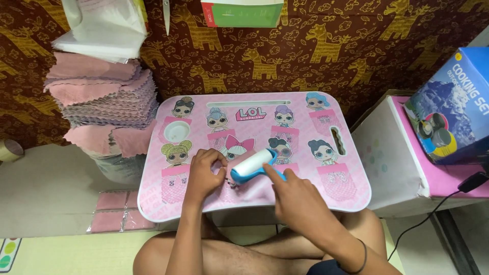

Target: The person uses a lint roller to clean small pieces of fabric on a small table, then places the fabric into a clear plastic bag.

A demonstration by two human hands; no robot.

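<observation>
Lint roller point(253, 165) in right hand point(298, 201); left hand point(204, 175) on pink cloth point(252, 191)

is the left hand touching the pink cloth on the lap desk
Touching: the head view shows the left hand pressed flat on the pink cloth, fingers overlapping it.

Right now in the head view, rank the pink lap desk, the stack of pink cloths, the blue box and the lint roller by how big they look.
1. pink lap desk
2. stack of pink cloths
3. blue box, cut off by the frame edge, so unsure against the stack
4. lint roller, held by the right hand
</observation>
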